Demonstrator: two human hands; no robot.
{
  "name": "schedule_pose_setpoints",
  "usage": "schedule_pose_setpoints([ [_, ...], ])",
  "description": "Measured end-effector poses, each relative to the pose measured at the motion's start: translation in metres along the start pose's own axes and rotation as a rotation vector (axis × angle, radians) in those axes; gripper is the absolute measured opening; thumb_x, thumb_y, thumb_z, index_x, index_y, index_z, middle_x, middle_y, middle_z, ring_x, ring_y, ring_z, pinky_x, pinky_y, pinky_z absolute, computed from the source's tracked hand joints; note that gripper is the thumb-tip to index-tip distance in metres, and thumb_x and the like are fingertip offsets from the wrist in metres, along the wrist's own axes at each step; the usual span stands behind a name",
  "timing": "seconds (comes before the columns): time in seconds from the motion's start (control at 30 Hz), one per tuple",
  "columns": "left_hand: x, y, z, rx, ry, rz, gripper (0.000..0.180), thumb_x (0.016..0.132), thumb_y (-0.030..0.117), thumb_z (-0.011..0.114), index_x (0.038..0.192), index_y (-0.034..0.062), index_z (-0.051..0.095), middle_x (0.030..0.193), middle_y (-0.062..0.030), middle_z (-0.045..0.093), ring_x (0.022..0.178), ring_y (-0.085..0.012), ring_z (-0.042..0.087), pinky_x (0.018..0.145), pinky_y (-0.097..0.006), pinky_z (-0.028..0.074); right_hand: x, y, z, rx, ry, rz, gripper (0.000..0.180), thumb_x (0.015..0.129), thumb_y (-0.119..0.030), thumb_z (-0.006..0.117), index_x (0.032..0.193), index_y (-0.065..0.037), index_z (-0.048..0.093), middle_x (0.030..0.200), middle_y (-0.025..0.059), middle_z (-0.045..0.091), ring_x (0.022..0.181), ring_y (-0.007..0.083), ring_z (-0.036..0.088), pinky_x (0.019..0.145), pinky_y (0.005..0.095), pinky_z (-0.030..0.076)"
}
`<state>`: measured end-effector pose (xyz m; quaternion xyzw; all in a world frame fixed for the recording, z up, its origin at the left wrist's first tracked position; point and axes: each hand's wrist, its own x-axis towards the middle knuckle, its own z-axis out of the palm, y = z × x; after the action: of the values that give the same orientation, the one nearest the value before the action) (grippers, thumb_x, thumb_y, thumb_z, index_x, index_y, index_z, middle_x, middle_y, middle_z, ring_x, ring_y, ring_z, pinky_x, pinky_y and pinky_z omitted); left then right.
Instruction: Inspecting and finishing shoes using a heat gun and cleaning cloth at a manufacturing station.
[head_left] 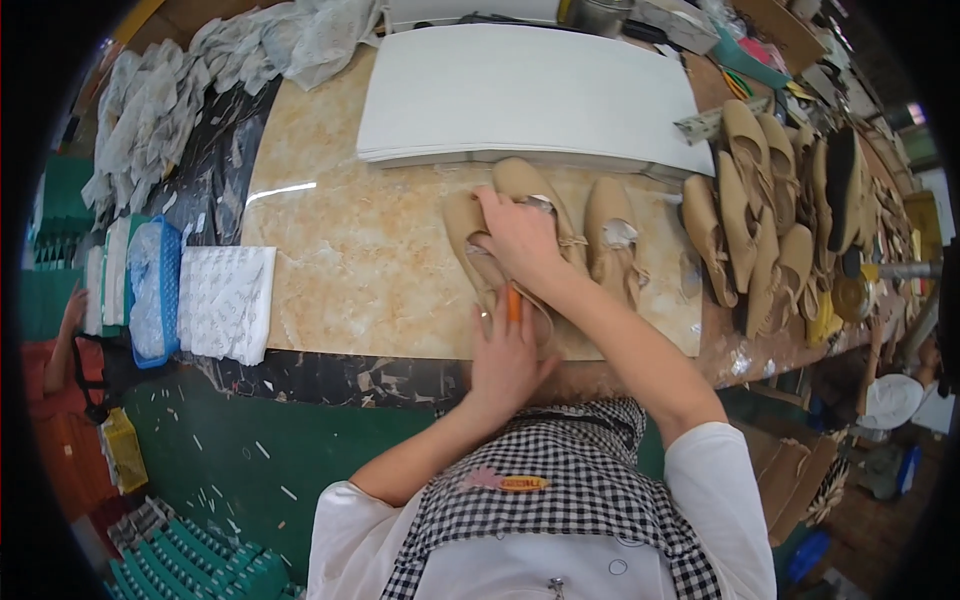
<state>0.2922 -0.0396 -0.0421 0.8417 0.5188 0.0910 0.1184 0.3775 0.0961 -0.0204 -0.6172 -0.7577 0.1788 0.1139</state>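
Observation:
Both hands are at a tan flat shoe, which lies toe away from me on the marbled tabletop. My right hand reaches across its upper, fingers curled at the toe side. At the heel end, my left hand has its fingers bent into the opening. A slim orange piece stands beside these fingers; its kind is unclear. Just right of this shoe lies another tan shoe, partly behind my right hand, with something shiny in its opening. A third tan shoe, with pale stuffing inside, lies further right.
A stack of white sheets spans the back. More tan shoes crowd the right side. Folded white printed paper and a blue basket sit at left, crumpled paper behind them. Other people's arms show at both edges.

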Motion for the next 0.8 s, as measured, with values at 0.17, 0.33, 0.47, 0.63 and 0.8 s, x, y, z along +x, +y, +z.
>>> schedule_pose_setpoints([
  [0.17,0.037,-0.019,-0.022,-0.207,0.154,-0.135,0.074,0.072,0.039,0.066,0.127,0.0010,0.037,0.113,-0.0169,0.051,0.110,-0.0325,0.045,0.097,-0.054,0.028,-0.056,0.040,-0.039,0.076,0.578,-0.222,0.053,0.075,-0.022,0.068,0.120,-0.006,0.046,0.091,0.0149,0.060,0.077,0.0346,0.059,0.063,0.0416,0.047],
  [0.33,0.051,-0.025,-0.029,-0.414,0.173,-0.199,0.059,0.073,0.016,0.060,0.127,0.0029,0.042,0.105,-0.0153,0.056,0.101,-0.0323,0.049,0.093,-0.050,0.033,-0.140,0.096,0.008,0.276,0.299,0.330,0.056,0.081,-0.016,0.059,0.132,-0.004,0.038,0.074,0.0187,0.057,0.068,0.0302,0.058,0.060,0.0387,0.047],
  [0.47,0.016,-0.087,-0.057,-0.630,0.538,-0.281,0.054,0.073,0.002,0.050,0.126,-0.0009,0.045,0.123,-0.0168,0.051,0.118,-0.0303,0.045,0.101,-0.039,0.032,-0.081,0.014,0.015,0.732,0.311,0.064,0.061,0.083,-0.015,0.054,0.138,-0.005,0.029,0.097,0.0197,0.061,0.073,0.0282,0.060,0.064,0.0379,0.048],
  [0.63,0.053,-0.276,-0.122,-0.225,0.745,-0.268,0.049,0.082,0.008,0.053,0.130,0.0057,0.044,0.122,-0.0184,0.051,0.114,-0.0300,0.047,0.098,-0.035,0.035,0.027,-0.085,-0.020,0.845,0.269,-0.353,0.059,0.079,-0.018,0.062,0.128,0.001,0.037,0.113,0.0189,0.051,0.105,0.0318,0.051,0.089,0.0360,0.043],
  [0.8,0.116,-0.295,-0.131,0.653,0.525,-0.572,0.051,0.079,0.021,0.061,0.127,0.0122,0.049,0.119,-0.0221,0.051,0.110,-0.0336,0.050,0.088,-0.043,0.041,-0.049,0.014,-0.086,0.502,0.601,-0.437,0.037,0.076,-0.010,0.062,0.112,-0.004,0.056,0.115,0.0143,0.053,0.108,0.0296,0.050,0.093,0.0385,0.041],
])
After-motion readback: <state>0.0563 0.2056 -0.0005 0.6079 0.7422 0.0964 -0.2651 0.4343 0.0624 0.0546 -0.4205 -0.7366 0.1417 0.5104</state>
